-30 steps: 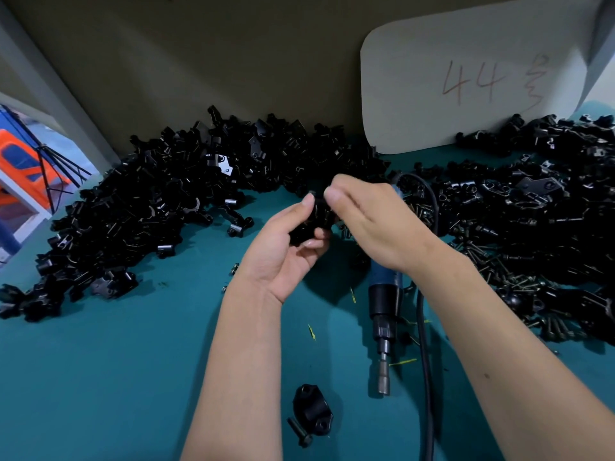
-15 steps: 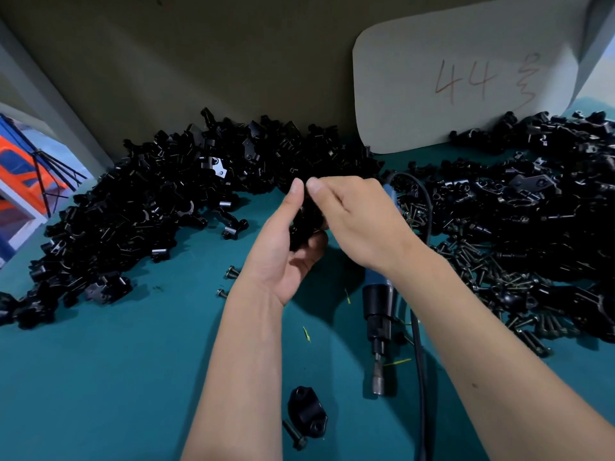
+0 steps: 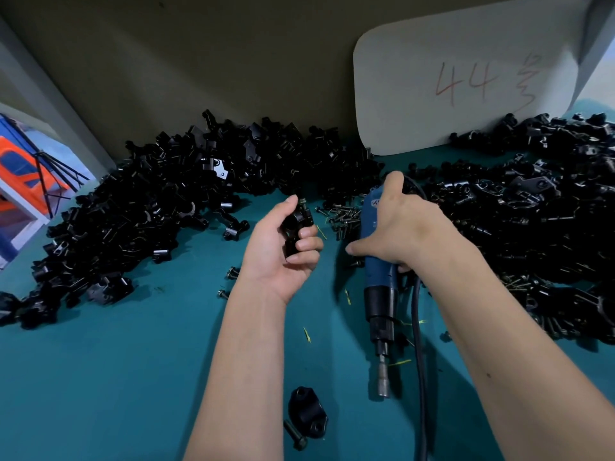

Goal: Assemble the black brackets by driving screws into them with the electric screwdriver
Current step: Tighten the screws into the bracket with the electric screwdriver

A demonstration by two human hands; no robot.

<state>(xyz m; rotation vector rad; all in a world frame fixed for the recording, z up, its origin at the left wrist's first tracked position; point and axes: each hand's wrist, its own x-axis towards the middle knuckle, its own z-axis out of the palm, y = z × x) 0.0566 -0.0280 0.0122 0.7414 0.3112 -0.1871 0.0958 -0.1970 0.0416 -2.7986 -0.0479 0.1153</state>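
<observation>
A pale rounded board [image 3: 466, 81] leaned against the back wall at the far right of the worktop [image 3: 100, 377]. On it "44" was handwritten in red, followed by a red scrawled character that could not be read. A small mark on the blue screwdriver body [image 3: 374, 227] was illegible.

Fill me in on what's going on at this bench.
A person is putting together black brackets. The left hand holds one bracket with a screw poking out of its top. The right hand is closing on the blue electric screwdriver, which lies on the green table. No driving yet. Heaps of brackets and loose screws lie around.
</observation>
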